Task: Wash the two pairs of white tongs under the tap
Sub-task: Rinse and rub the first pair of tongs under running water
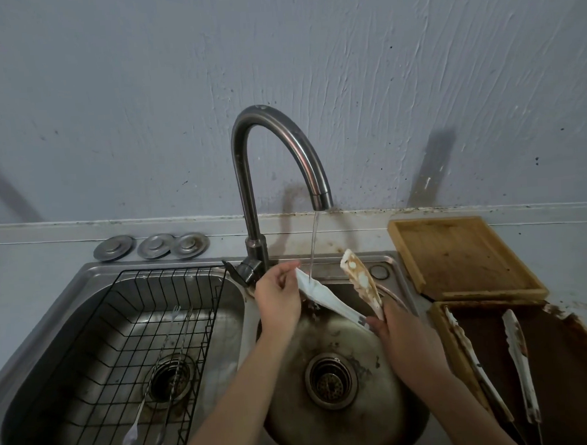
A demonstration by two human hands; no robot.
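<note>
so right now one pair of white tongs (pixel 337 298) is spread open over the right-hand sink basin (pixel 411 417), with the stream from the tap (pixel 275 155) landing on the cleaner arm. right hand (pixel 402 339) is wrapped around the hinge end down low, and the left hand (pixel 277 298) has the tip of the wet arm pinched between fingertips, looks like it's rubbing it, though i can't really tell from this angle. the other arm sticks up to the right of the stream and is still blotchy brown, so i'd say this pair is maybe half done. the second pair of tongs (pixel 493 361) is lying untouched and stained in the dark tray (pixel 564 361) on the counter to the right, well away from the water. handling-wise these look like light, stiff, springy plastic, and wet plus greasy means slippery, so holding by the hinge where both arms meet seems the smart spot, it stops them springing out of your hand. tips are thin and flat, so a pinch there works for scrubbing but not for carrying. next i'd flip the dirty arm under the stream.
</note>
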